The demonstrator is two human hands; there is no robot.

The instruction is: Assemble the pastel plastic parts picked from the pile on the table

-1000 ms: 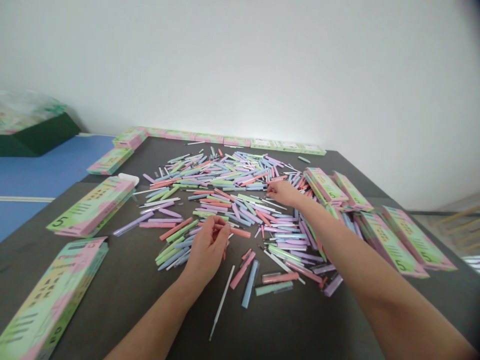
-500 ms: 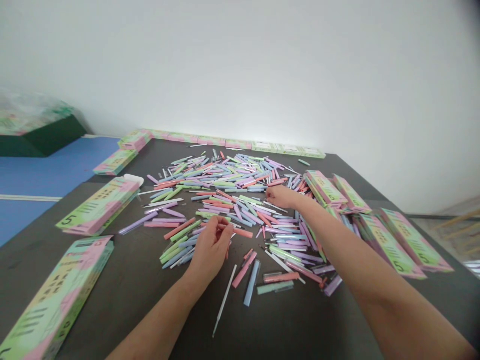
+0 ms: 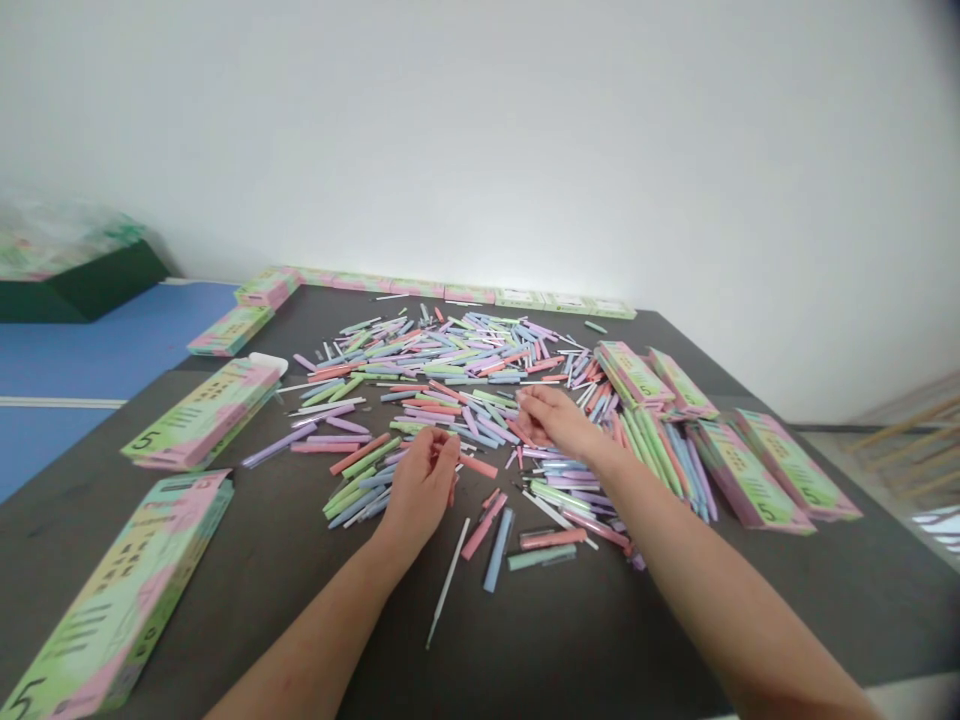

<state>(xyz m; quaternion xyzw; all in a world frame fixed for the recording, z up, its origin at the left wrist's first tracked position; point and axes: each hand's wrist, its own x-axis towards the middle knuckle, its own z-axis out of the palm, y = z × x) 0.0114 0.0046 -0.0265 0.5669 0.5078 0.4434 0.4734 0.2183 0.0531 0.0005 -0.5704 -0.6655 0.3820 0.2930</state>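
Observation:
Loose pen parts lie in a wide pile [image 3: 450,350]: pastel barrels and thin white refills. My left hand [image 3: 418,485] is closed at the near left of the pile, pinching a coral pen barrel [image 3: 478,466] whose end sticks out to the right. My right hand [image 3: 551,418] is closed over the pile's middle, thumb and fingertips together; whatever they hold, if anything, is too small to make out. Just in front of my hands lie a white refill [image 3: 448,583], a blue barrel [image 3: 499,550], a coral one [image 3: 484,527] and a mint one [image 3: 541,558].
Printed pen boxes line the dark table's [image 3: 600,640] left side, such as an open-flapped box [image 3: 206,410] and a near box [image 3: 120,590]. More boxes [image 3: 750,475] lie at right beside a row of green barrels [image 3: 651,448]. A green crate [image 3: 97,280] stands far left.
My right hand has drawn back from the pile toward me and nearer my left hand. The left hand stays almost in place, still on the coral barrel. The view has shifted slightly.

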